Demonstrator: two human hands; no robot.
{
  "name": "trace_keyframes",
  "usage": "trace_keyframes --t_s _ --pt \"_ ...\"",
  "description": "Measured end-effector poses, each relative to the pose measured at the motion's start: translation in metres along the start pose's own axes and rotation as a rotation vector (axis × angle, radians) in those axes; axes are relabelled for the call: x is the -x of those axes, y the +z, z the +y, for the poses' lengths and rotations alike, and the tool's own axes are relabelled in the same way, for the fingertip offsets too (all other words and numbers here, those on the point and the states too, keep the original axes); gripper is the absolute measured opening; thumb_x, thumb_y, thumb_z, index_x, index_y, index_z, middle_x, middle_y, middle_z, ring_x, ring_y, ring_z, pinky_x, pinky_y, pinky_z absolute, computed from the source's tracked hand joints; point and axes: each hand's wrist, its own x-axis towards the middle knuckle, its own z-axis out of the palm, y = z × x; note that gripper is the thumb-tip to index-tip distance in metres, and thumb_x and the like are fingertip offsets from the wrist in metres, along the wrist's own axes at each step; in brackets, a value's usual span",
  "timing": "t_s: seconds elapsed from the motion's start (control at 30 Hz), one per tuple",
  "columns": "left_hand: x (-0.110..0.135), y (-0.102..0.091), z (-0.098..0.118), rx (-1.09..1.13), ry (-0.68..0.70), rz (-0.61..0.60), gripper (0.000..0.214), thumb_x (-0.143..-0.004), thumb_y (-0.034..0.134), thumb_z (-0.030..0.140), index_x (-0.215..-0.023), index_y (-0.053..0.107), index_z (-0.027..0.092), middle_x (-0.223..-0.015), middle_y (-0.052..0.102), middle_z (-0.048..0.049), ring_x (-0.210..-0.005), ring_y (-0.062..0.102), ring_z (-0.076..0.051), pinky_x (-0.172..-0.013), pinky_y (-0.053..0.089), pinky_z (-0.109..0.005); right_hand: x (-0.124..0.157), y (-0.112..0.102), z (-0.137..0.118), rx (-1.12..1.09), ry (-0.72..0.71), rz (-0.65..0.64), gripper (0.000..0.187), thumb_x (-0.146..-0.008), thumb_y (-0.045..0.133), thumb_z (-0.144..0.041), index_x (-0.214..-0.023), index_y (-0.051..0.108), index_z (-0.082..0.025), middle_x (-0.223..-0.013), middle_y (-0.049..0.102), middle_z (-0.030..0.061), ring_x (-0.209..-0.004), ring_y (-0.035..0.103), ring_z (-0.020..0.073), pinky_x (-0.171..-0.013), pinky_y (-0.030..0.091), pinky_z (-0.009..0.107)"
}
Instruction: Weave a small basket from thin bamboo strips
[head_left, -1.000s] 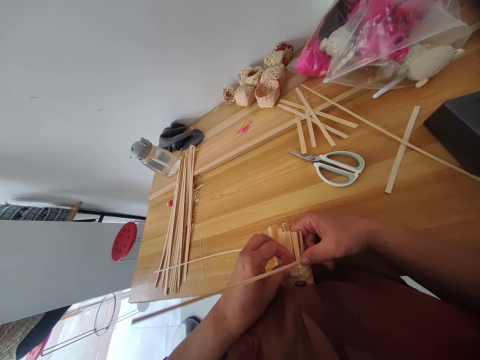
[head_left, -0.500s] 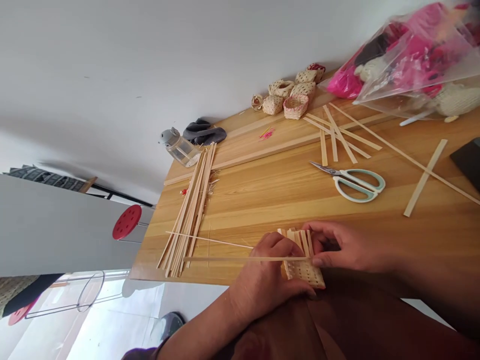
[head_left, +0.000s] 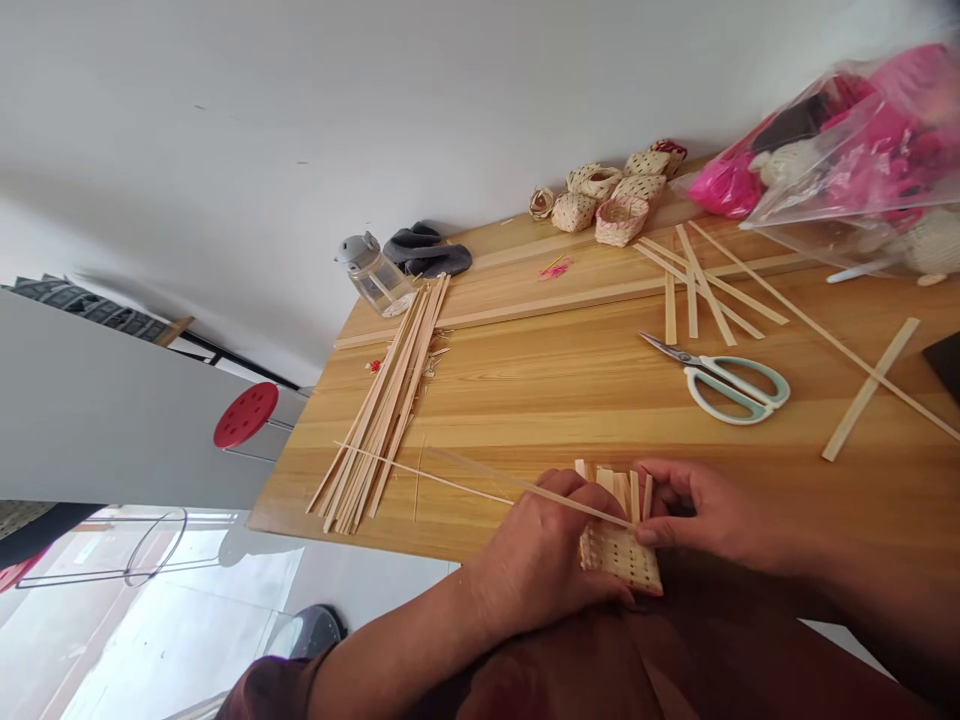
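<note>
Against a pale wall (head_left: 450,90) stands a wooden surface (head_left: 510,390), seen from the head camera; a bundle of long strips (head_left: 390,410) lies toward its left end, scissors (head_left: 701,365) rest near the middle right, and small woven containers (head_left: 622,220) sit at the back beside a clear plastic bag (head_left: 840,150). At the near edge, close to the person's body, the small basket (head_left: 621,562) is held between both hands, its woven lower part facing the camera and loose slats (head_left: 615,483) standing up from it. The left hand (head_left: 534,550) wraps its left side, thumb along the bottom edge, fingers curled over the top; the right hand (head_left: 686,510) is narrowed at the right edge, though whether its fingertips pinch the long strip (head_left: 581,505) itself is hidden. That strip slants over the left knuckles to meet the right thumb. The basket looks very light, with a fairly firm woven body and springy slats that could split if bent sharply. Its smooth strips would probably slide, so the closed weave seems the best hold, with a light thumb-and-finger pinch where strip meets slats.
</note>
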Motion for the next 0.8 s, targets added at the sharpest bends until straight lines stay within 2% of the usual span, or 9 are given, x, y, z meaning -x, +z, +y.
trace_keyframes --t_s 0.17,0.37,0.57,0.8 --pt "0.001 -0.001 0.002 0.004 -0.006 0.003 0.046 -0.066 0.094 0.042 -0.100 0.071 0.023 -0.102 0.067 -0.0029 -0.096 0.063 -0.022 -0.082 0.049 -0.030 -0.002 -0.003 0.000 0.003 0.010 -0.019 0.039 -0.081 0.082 -0.047 -0.099 0.062 -0.018 -0.091 0.069 0.0033 -0.080 0.063 0.0192 -0.069 0.048 0.030" --pt "0.000 -0.001 0.001 0.007 -0.036 0.017 0.049 -0.064 0.095 0.039 -0.102 0.070 0.022 -0.099 0.068 -0.0028 -0.093 0.063 -0.021 -0.078 0.048 -0.029 -0.002 -0.001 -0.002 -0.016 0.038 -0.006 0.044 -0.076 0.084 -0.050 -0.098 0.061 -0.018 -0.087 0.068 0.0028 -0.078 0.062 0.0194 -0.068 0.047 0.030" --pt "-0.004 -0.006 0.008 -0.064 0.004 -0.054 0.045 -0.069 0.092 0.040 -0.099 0.066 0.020 -0.105 0.066 -0.0052 -0.100 0.061 -0.024 -0.083 0.049 -0.031 0.000 0.000 -0.002 -0.050 0.033 0.001 0.044 -0.078 0.085 -0.044 -0.107 0.063 -0.019 -0.091 0.069 0.0023 -0.081 0.062 0.0194 -0.072 0.047 0.030" --pt "-0.010 -0.001 0.009 -0.106 -0.035 -0.065 0.046 -0.065 0.093 0.044 -0.093 0.064 0.020 -0.100 0.064 -0.0041 -0.090 0.061 -0.022 -0.082 0.049 -0.033 0.001 0.001 -0.007 0.001 -0.016 0.003 0.039 -0.075 0.087 -0.044 -0.096 0.066 -0.017 -0.083 0.065 0.0007 -0.073 0.057 0.0166 -0.066 0.044 0.028"
